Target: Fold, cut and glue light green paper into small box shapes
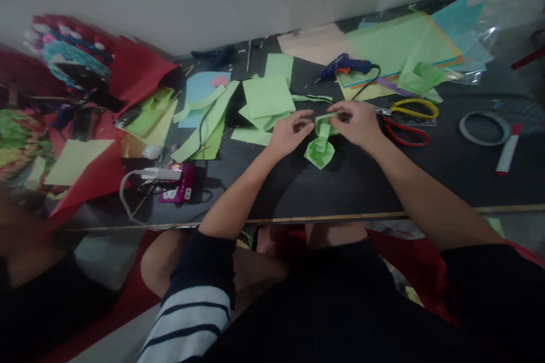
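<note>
A folded light green paper craft (320, 152) hangs between my hands, just over the dark table. Its lower end is a small cup-like folded shape, joined by a narrow strip to another folded part above. My right hand (361, 126) pinches the upper part between thumb and fingers. Curled but apart, the fingers of my left hand (292, 131) are beside the craft's left edge, with a gap between thumb and index finger. Just left of it lies a stack of green paper squares (269, 96). Scissors (411, 119) with one yellow and one red handle lie beside my right hand.
A blue glue gun (347, 66) lies behind my hands. Paper sheets (387, 48) are piled at back right. A tape roll (484, 128) and a marker (509, 149) are at right. Left are a purple power socket (184, 184) with a cable, and red paper (138, 71). Another person's arm (25, 238) shows.
</note>
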Demonstrator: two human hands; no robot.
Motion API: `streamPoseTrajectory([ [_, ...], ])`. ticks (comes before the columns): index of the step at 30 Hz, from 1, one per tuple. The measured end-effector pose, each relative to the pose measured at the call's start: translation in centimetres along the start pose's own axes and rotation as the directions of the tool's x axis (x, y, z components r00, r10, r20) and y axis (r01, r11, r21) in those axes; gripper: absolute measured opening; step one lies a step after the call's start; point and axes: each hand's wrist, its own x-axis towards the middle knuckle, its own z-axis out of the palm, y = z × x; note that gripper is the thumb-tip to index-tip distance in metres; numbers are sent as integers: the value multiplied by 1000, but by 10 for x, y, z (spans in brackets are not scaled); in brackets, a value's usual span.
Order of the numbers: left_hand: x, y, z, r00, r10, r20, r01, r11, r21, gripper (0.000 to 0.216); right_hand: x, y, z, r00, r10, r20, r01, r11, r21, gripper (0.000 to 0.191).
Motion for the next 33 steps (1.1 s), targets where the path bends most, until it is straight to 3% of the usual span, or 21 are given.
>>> streamPoseTrajectory([
  [4, 1, -2, 3, 998, -59, 0, 59, 997, -48, 30, 5, 4, 5, 997, 74, 22, -75, 993, 95, 15],
  [9, 5, -3, 5, 991, -129, -19, 124, 979, -161, 35, 20, 4, 11, 965, 218, 148, -254, 923, 291, 18],
  [12, 8, -2, 4, 983, -181, -2, 176, 958, -224, 38, 24, -4, 9, 949, 233, 214, -302, 869, 392, 22],
  [15, 9, 1, 4, 975, -222, -11, 210, 935, -285, 34, 26, -13, 1, 925, 234, 299, -342, 858, 384, 20],
  [18, 10, 2, 4, 968, -248, -47, 221, 921, -320, 26, 38, -17, -13, 922, 283, 263, -353, 893, 279, 13],
  [21, 10, 3, 5, 958, -277, -71, 239, 913, -330, 23, 64, -13, -30, 944, 329, -1, -327, 938, 118, 10],
  [23, 10, 4, 6, 954, -282, -99, 235, 913, -333, 20, 84, -11, -37, 939, 315, -135, -334, 931, -149, 31],
  [25, 10, 4, 6, 948, -286, -137, 227, 913, -340, 18, 101, -11, -39, 932, 342, -118, -359, 833, -421, 61],
  [27, 10, 5, 6, 941, -296, -166, 224, 909, -352, 16, 114, -11, -37, 909, 415, -24, -349, 733, -584, 79],
  [29, 10, 5, 6, 933, -309, -185, 228, 905, -359, 14, 125, -9, -31, 899, 435, 51, -296, 688, -663, 80],
  [33, 9, 4, 4, 931, -299, -211, 224, 921, -319, 12, 140, 1, -21, 935, 342, 92, -178, 680, -712, 64],
])
